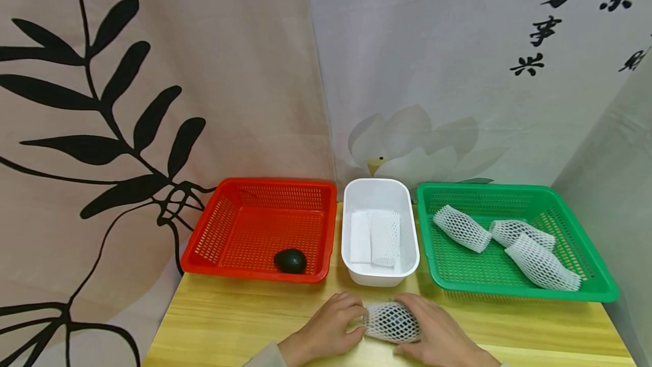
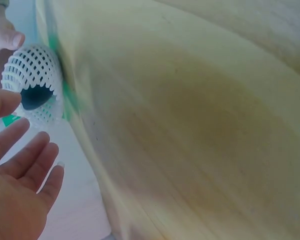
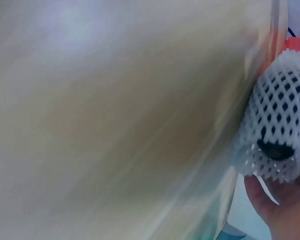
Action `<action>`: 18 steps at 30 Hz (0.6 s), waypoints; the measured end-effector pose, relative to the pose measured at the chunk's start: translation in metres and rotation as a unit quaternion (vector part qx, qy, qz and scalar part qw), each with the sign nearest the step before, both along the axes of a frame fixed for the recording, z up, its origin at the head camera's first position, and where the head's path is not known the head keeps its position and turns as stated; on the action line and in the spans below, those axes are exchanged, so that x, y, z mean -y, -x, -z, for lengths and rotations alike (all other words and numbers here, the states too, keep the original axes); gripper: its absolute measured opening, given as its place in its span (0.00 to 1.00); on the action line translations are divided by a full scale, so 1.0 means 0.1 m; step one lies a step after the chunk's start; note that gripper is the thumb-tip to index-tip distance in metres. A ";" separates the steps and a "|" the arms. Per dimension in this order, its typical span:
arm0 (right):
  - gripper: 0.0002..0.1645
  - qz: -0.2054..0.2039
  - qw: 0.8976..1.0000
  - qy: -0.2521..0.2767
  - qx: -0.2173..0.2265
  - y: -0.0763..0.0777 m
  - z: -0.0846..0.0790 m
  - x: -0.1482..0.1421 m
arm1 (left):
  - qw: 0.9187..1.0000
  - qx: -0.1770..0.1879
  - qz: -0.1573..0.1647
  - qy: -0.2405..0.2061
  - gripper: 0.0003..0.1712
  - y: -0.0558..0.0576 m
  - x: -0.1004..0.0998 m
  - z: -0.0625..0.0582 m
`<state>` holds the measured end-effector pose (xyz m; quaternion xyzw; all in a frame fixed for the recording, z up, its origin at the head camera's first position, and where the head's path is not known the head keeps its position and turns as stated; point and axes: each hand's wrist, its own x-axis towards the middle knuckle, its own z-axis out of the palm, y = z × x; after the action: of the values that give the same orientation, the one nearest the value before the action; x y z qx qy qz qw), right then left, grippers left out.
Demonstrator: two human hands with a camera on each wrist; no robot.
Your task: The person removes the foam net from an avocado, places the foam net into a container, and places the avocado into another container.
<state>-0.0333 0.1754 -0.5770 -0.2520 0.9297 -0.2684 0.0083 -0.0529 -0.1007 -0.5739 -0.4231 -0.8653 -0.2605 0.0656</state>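
Note:
A white foam net sleeve with a dark avocado inside lies low over the front of the wooden table. My right hand grips it from the right, thumb and fingers round its sides. At the other end, my left hand has its thumb and fingers apart, fingertips right by the sleeve's left end. The left wrist view shows those fingers loosely spread beside the sleeve's open mouth. Through the mesh in the right wrist view, the dark fruit shows near an opening.
A red basket at the back left holds one bare avocado. In the middle stands a white tub with flat foam nets. The green basket at right contains several netted pieces. A printed curtain hangs behind.

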 end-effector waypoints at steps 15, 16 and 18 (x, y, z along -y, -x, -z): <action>0.42 0.007 0.999 0.015 0.040 -0.05 0.02 -0.17 | 0.998 0.039 0.039 0.005 0.12 0.03 0.00 -0.01; 0.41 0.006 0.999 0.019 0.042 -0.05 0.02 -0.18 | 0.998 0.041 0.040 0.007 0.13 0.03 -0.01 -0.01; 0.41 0.004 0.999 0.023 0.043 -0.05 0.02 -0.18 | 0.998 0.046 0.038 0.010 0.15 0.02 -0.02 -0.01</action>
<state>-0.0285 0.1937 -0.5788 -0.2370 0.9231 -0.3000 0.0411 -0.0553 -0.0990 -0.5733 -0.4441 -0.8532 -0.2733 0.0113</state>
